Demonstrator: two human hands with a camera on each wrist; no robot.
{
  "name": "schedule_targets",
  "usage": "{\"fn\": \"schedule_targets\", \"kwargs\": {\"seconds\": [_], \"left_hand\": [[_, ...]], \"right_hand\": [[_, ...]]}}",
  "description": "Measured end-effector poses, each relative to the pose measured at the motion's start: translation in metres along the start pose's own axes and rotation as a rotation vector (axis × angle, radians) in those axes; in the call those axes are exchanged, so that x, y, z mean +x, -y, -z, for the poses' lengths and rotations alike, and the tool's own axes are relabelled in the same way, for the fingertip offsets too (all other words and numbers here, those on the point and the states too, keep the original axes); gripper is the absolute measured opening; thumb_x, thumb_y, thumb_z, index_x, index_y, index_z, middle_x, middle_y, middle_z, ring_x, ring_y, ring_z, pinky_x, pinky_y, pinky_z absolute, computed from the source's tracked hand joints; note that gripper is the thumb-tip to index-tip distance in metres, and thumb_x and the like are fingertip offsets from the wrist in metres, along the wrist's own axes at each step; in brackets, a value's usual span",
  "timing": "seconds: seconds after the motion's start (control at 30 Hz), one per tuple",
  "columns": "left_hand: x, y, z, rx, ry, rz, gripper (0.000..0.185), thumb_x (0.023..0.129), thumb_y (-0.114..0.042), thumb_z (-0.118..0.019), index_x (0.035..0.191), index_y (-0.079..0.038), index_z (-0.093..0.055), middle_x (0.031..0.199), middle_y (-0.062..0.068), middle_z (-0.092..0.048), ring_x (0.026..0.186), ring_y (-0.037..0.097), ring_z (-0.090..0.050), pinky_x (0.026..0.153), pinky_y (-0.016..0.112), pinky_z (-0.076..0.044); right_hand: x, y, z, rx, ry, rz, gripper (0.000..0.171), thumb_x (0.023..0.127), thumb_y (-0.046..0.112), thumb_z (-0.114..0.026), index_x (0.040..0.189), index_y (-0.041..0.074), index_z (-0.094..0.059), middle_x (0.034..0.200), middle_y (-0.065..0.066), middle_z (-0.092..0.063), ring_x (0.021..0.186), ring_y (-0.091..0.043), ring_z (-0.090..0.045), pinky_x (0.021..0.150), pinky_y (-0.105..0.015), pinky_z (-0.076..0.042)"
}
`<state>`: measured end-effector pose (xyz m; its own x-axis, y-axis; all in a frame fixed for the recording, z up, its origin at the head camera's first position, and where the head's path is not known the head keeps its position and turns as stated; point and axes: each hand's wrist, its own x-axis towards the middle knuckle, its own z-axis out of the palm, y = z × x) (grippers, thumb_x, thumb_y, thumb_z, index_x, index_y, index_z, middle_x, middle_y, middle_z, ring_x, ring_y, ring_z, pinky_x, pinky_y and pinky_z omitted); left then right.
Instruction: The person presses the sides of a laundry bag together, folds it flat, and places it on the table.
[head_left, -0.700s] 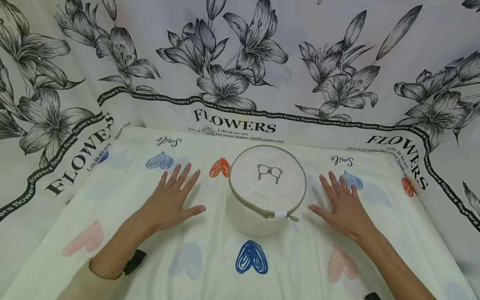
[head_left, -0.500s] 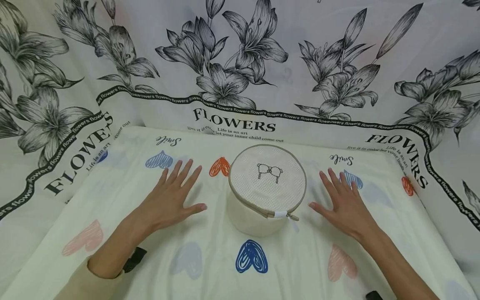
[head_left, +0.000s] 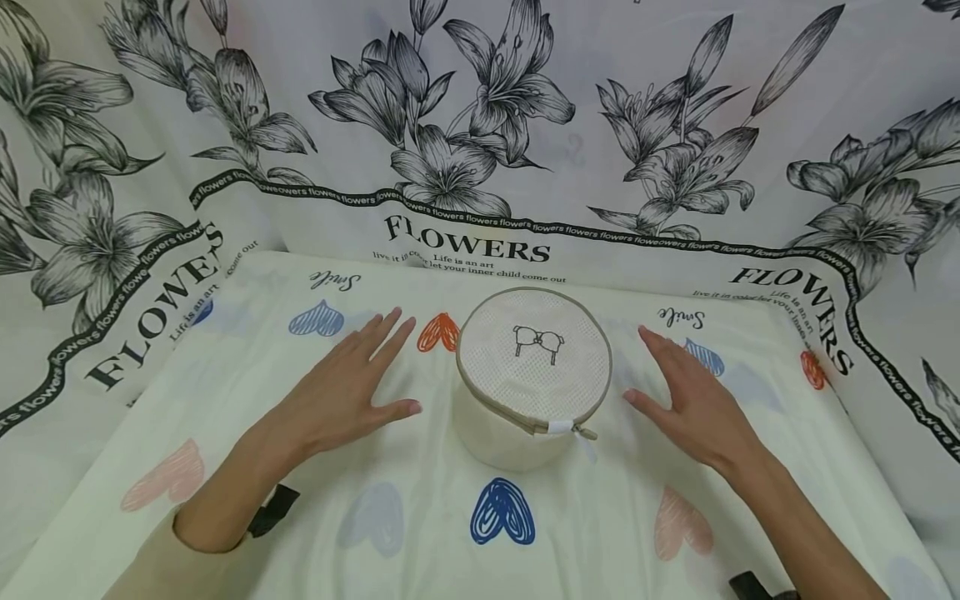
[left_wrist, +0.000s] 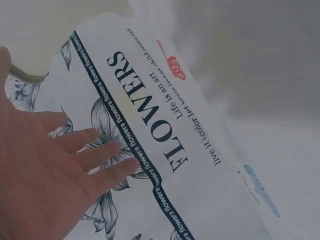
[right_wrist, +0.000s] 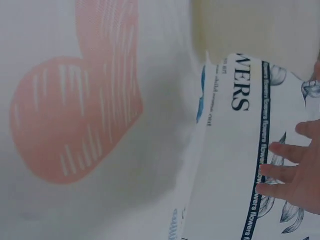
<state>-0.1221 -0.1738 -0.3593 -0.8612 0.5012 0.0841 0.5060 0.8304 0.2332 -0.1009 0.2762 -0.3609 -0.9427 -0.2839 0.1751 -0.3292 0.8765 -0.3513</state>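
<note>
A round cream mesh bag (head_left: 534, 358) stands upright on the cloth, its flat top printed with two small sheep-like outlines. A zipper (head_left: 585, 432) runs round the top edge, and its pull lies at the front right beside a white tab. My left hand (head_left: 341, 392) is held out to the left of the bag, fingers straight and thumb toward it, holding nothing. On the other side my right hand (head_left: 697, 408) is likewise stretched out, thumb pointing at the bag, with a gap between. The left wrist view shows the left palm (left_wrist: 40, 170) bare.
Beneath everything lies a white cloth (head_left: 585, 533) printed with coloured hearts and "Smile" lettering. Behind and at the sides hangs a white curtain (head_left: 570, 67) with black lilies and "FLOWERS" print. A dark strap (head_left: 273, 510) shows at the left wrist.
Both hands have turned so their palms face each other more, and the left has come slightly closer to the bag. The bag stays in place.
</note>
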Motion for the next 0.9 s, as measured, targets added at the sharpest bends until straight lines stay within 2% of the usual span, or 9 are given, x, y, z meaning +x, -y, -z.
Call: {"fn": "schedule_targets", "kwargs": {"seconds": [0.1,0.27,0.37,0.5,0.6,0.73,0.9], "left_hand": [[0.003,-0.002,0.003,-0.032,-0.017,-0.020,0.102,0.085,-0.080,-0.046,0.161,-0.027,-0.004,0.167,0.003,-0.009,0.150,0.032,-0.019,0.116,0.055,-0.025],[0.008,-0.007,0.006,-0.142,-0.030,-0.021,0.096,0.084,-0.077,-0.053,0.159,-0.038,-0.007,0.164,0.000,-0.022,0.145,0.029,-0.032,0.110,0.055,-0.037],[0.011,-0.011,0.008,-0.204,-0.044,-0.048,0.093,0.085,-0.072,-0.057,0.159,-0.040,-0.011,0.160,0.001,-0.029,0.143,0.029,-0.036,0.107,0.056,-0.039],[0.015,-0.016,0.010,-0.282,-0.051,-0.089,0.089,0.087,-0.067,-0.060,0.158,-0.041,-0.014,0.157,0.002,-0.036,0.138,0.027,-0.043,0.106,0.054,-0.042],[0.018,-0.020,0.011,-0.338,-0.033,-0.096,0.088,0.089,-0.063,-0.061,0.159,-0.037,-0.015,0.152,0.000,-0.042,0.133,0.023,-0.049,0.103,0.052,-0.045],[0.023,-0.026,0.011,-0.398,-0.033,-0.130,0.085,0.092,-0.052,-0.066,0.160,-0.030,-0.019,0.144,-0.001,-0.050,0.124,0.018,-0.055,0.100,0.045,-0.049],[0.030,-0.032,0.009,-0.447,-0.073,-0.174,0.075,0.093,-0.040,-0.070,0.156,-0.024,-0.032,0.129,-0.003,-0.057,0.111,0.012,-0.060,0.095,0.038,-0.052]], "right_hand": [[0.001,0.003,0.003,0.052,-0.006,0.006,0.078,0.097,0.043,-0.061,0.160,0.028,-0.018,0.156,-0.012,-0.037,0.138,-0.038,-0.039,0.099,-0.064,-0.040],[0.006,0.010,0.006,0.197,-0.033,0.031,0.070,0.100,0.031,-0.060,0.159,0.033,-0.021,0.150,-0.006,-0.046,0.121,-0.029,-0.057,0.091,-0.055,-0.049],[0.009,0.015,0.008,0.263,-0.041,0.022,0.066,0.102,0.028,-0.057,0.157,0.037,-0.024,0.146,-0.001,-0.051,0.114,-0.023,-0.062,0.090,-0.046,-0.052],[0.013,0.020,0.010,0.349,-0.038,-0.001,0.063,0.102,0.026,-0.057,0.155,0.041,-0.027,0.142,0.003,-0.054,0.110,-0.014,-0.063,0.089,-0.027,-0.051],[0.017,0.023,0.011,0.468,-0.022,-0.005,0.063,0.101,0.021,-0.060,0.154,0.039,-0.031,0.139,0.000,-0.056,0.104,-0.011,-0.066,0.087,-0.019,-0.050],[0.021,0.025,0.010,0.621,0.004,0.001,0.061,0.100,0.015,-0.062,0.153,0.030,-0.037,0.136,-0.007,-0.056,0.098,-0.016,-0.069,0.084,-0.023,-0.055],[0.025,0.030,0.012,0.721,0.033,-0.011,0.056,0.099,0.014,-0.063,0.151,0.020,-0.042,0.134,-0.010,-0.055,0.092,-0.026,-0.070,0.079,-0.029,-0.058]]}}
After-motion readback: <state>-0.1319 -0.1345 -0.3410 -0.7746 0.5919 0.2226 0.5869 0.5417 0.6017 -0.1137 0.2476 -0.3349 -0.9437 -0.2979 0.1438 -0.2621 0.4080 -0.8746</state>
